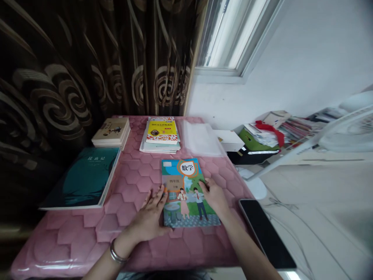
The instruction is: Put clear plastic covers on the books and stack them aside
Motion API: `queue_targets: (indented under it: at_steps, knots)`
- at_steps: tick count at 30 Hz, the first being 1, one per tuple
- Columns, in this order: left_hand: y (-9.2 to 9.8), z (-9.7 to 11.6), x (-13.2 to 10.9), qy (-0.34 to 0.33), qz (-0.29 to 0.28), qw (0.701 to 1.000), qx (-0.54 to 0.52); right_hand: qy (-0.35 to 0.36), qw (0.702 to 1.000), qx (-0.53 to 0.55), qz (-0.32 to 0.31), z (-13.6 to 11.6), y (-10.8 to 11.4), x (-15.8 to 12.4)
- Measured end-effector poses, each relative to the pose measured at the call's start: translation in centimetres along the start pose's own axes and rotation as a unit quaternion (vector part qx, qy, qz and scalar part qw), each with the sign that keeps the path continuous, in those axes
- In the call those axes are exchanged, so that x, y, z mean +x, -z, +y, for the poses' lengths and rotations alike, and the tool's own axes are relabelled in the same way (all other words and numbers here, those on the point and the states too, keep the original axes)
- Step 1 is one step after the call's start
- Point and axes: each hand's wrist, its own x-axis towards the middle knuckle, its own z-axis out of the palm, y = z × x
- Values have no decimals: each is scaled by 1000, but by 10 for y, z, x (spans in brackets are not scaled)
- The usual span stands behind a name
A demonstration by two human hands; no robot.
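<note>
A mathematics textbook (189, 202) with a colourful cover lies face up on the pink padded tabletop (136, 175), directly in front of me. My left hand (150, 217), with a silver bangle at its wrist, rests along the book's left edge. Its fingers are spread, and the thumb reaches to the bottom left corner. At the opposite side, my right hand (215, 194) grips the right edge, with fingertips on the cover; part of its fingers is hidden.
Left stand a large dark teal book (87, 175) and a stack of small tan books (112, 131). Behind the textbook are a yellow-covered book pile (161, 132) and clear plastic sheets (201, 138). A black tablet-like device (265, 233) lies at the right edge, near a white fan (335, 132).
</note>
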Motion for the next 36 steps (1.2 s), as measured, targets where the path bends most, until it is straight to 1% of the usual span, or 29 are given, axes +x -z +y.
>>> queue_targets:
  at_steps: [3, 7, 11, 16, 25, 33, 36]
  knots:
    - [1, 1, 0, 6, 1, 1000, 0, -14, 1000, 2, 10, -1, -1, -2]
    - [3, 2, 0, -7, 8, 1000, -3, -15, 999, 49, 11, 0, 0, -2]
    - [5, 3, 0, -4, 6, 1000, -3, -17, 997, 79, 13, 4, 0, -2]
    - [4, 2, -2, -14, 11, 1000, 2, -21, 993, 119, 12, 6, 0, -4]
    - [-2, 2, -6, -35, 49, 998, 24, -30, 991, 126, 18, -3, 5, -6]
    - [-2, 5, -7, -27, 45, 998, 34, -21, 995, 95, 22, 0, -2, -7]
    - [-3, 5, -8, -22, 42, 998, 29, -15, 996, 86, 35, 2, -3, -7]
